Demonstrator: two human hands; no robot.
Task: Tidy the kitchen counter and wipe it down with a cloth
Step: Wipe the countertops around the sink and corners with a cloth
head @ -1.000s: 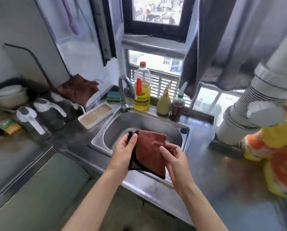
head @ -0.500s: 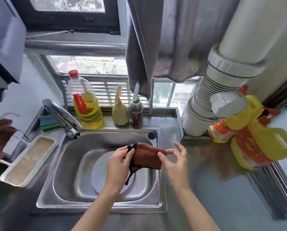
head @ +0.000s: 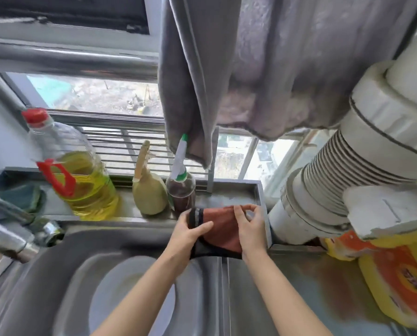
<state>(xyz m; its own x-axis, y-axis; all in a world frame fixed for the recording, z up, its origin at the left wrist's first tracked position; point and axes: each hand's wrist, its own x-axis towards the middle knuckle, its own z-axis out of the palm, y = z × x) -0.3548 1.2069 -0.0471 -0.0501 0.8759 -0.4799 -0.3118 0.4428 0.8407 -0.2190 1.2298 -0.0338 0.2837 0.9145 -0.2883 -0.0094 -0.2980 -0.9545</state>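
Observation:
A folded rust-brown cloth (head: 223, 229) with a black edge lies at the back right corner of the steel sink (head: 86, 275), against the steel window ledge (head: 236, 192). My left hand (head: 187, 235) grips its left, black-edged end with the thumb across the top. My right hand (head: 252, 227) holds the cloth's right side, thumb and forefinger pinching its upper edge. The steel counter (head: 299, 287) stretches right of the sink.
On the ledge stand a big oil bottle with a red cap (head: 74, 170), a tan squeeze bottle (head: 149, 187) and a dark sauce bottle (head: 180, 187). A faucet (head: 13, 236) juts in at left. Grey cloths (head: 239, 69) hang overhead. A white ribbed pipe (head: 343, 178) and yellow-orange jugs (head: 396, 275) crowd the right.
Both hands carried the cloth from over the sink basin back and right to the ledge corner. The view swung right and closer; the cloth now sits folded smaller.

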